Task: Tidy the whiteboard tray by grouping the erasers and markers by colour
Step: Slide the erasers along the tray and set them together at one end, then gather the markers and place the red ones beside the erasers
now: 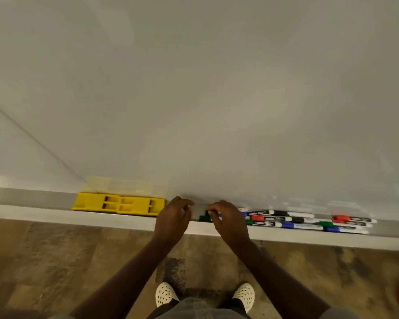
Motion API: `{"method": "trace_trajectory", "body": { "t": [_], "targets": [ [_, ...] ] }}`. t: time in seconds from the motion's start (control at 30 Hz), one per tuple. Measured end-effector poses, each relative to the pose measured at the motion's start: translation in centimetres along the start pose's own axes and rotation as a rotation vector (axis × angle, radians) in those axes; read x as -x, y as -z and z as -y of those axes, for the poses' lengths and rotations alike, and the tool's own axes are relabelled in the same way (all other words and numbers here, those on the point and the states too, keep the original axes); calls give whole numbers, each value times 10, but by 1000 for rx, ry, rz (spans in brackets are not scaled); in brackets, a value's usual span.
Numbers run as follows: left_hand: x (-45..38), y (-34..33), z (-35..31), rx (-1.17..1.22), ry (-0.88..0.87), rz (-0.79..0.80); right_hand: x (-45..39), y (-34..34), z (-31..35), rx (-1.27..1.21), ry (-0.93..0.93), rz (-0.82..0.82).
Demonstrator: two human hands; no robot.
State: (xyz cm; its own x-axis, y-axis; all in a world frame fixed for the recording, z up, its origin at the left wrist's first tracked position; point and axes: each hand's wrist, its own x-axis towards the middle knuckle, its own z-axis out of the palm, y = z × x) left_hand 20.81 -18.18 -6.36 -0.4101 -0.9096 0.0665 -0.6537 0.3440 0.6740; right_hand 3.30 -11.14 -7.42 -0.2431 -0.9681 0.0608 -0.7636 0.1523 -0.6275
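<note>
Two yellow erasers (118, 203) lie end to end on the grey whiteboard tray (55, 214), left of my hands. My left hand (173, 218) hovers over the tray with its fingers curled and apart, holding nothing. My right hand (228, 221) rests on the left end of a pile of markers (295, 221), fingertips pinched on a black-capped marker (209, 212). A green-capped marker (204, 218) lies just below it. To the right, several white markers with black, red, green and blue caps lie mixed together. My right hand hides the marker bodies under it.
The white board (194, 100) fills the upper view, with a thin seam line at the left. Below the tray's front lip are a mottled brown floor (78, 261) and my two white shoes (165, 294).
</note>
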Motion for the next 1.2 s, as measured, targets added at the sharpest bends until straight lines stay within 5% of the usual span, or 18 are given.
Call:
{"method": "trace_trajectory", "body": {
  "t": [0.33, 0.47, 0.8, 1.2],
  "targets": [
    [-19, -122, -118, 78, -218, 382, 61, 165, -163, 176, -294, -269],
    [-21, -163, -155, 62, -231, 444, 78, 226, -227, 497, -350, -143],
    [-27, -224, -209, -2, -233, 471, 97, 288, -336, 711, -104, 138],
    [-25, -249, -231, -71, -142, 422, 111, 335, -408, 780, 46, 186]
  ]
}}
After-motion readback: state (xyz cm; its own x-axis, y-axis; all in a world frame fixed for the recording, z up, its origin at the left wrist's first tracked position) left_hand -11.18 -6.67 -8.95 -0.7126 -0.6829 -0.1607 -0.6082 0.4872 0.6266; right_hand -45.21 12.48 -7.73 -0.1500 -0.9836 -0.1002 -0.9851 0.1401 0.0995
